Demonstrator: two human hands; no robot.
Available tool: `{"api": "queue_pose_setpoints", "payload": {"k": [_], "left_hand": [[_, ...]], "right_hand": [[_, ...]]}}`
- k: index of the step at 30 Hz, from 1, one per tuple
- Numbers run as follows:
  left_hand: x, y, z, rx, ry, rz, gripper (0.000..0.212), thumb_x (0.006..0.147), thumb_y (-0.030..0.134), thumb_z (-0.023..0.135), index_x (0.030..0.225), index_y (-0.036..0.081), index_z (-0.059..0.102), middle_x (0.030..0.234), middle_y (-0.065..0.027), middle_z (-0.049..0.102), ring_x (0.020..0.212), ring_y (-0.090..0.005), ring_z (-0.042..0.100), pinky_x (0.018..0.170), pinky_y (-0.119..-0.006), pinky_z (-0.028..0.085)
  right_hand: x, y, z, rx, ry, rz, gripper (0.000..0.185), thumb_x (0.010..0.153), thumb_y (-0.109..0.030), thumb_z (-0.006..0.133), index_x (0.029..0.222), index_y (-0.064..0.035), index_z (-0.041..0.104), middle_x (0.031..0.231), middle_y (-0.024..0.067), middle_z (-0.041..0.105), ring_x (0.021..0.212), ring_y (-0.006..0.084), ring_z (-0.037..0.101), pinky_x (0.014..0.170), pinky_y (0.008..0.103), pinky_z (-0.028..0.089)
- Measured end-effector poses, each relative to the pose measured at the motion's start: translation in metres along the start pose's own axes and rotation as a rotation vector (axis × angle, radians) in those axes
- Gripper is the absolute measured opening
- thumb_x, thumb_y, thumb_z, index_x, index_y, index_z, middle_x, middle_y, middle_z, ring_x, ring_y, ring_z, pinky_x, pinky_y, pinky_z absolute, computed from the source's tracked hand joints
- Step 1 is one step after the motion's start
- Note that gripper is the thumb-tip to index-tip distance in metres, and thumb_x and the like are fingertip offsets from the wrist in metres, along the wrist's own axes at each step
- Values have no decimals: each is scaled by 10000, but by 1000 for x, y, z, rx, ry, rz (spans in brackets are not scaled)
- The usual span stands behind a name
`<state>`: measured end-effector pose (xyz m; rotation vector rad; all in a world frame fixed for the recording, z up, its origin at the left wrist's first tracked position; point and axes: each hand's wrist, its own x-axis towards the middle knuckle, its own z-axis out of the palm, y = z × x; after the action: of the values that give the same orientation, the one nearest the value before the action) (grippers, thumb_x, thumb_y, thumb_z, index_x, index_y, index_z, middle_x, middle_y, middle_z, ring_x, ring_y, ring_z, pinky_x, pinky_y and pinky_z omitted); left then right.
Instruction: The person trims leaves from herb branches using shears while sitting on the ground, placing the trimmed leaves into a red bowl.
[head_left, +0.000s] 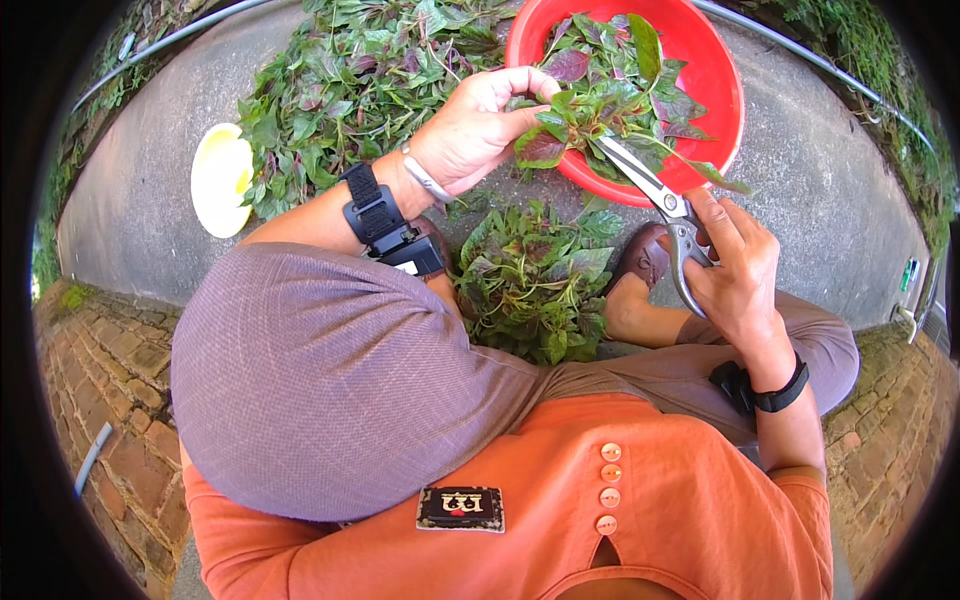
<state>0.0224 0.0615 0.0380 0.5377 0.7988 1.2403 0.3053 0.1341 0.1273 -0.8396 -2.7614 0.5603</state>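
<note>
My left hand (491, 124) pinches a leafy sprig (600, 120) with green and purplish leaves between thumb and fingers. It is held over the near rim of a red plastic basin (716, 82). In my right hand (739, 262) are metal scissors (667, 202) with grey handles, their blades pointing up and left into the sprig. Leaves hide the blade tips. Inside the basin lie loose leaves (592, 45) of the same kind.
A large heap of leafy greens (352, 105) spreads on the concrete floor (142, 202) at the upper left, against a pale yellow bowl (217, 180). Another pile of greens (532, 285) lies between my brown shoes (641, 259). Brick paving (112, 420) borders the concrete.
</note>
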Motion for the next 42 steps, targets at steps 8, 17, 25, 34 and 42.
{"api": "queue_pose_setpoints", "payload": {"k": [8, 17, 25, 34, 42], "left_hand": [[4, -6, -3, 103, -30, 72, 130, 966, 64, 606, 1095, 49, 597, 1048, -13, 631, 935, -90, 627, 785, -253, 533], [3, -2, 1, 122, -11, 58, 120, 978, 129, 620, 1081, 73, 595, 1036, 4, 631, 876, -82, 635, 687, -245, 537], [5, -1, 4, 98, -26, 34, 128, 977, 137, 625, 1087, 81, 589, 1040, 14, 611, 880, -66, 600, 698, -234, 524], [2, -4, -3, 105, -8, 59, 104, 981, 121, 613, 1064, 78, 568, 1010, 18, 604, 833, -58, 570, 659, -223, 480], [-1, 5, -3, 19, -35, 2, 245, 913, 212, 693, 1075, 72, 573, 1084, 2, 617, 889, -62, 570, 758, -216, 472]], "right_hand": [[-1, 1, 1, 15, 16, -17, 491, 654, -53, 790, 1121, -11, 645, 802, 135, 638, 668, 314, 641, 577, 403, 505], [-3, 0, 2, 6, -50, 20, 464, 669, -51, 779, 1115, -28, 652, 781, 126, 653, 662, 304, 646, 583, 394, 515], [-5, 0, 9, 173, 30, 108, 418, 704, -62, 823, 1081, -2, 652, 801, 146, 672, 656, 289, 669, 574, 349, 522], [9, 7, -14, 124, 217, 185, 499, 706, -116, 880, 1139, 8, 663, 846, 115, 699, 696, 159, 665, 654, 293, 533], [5, 34, -30, -119, 63, 139, 450, 658, 12, 711, 1105, -14, 670, 788, 133, 639, 631, 278, 633, 590, 370, 510]]}}
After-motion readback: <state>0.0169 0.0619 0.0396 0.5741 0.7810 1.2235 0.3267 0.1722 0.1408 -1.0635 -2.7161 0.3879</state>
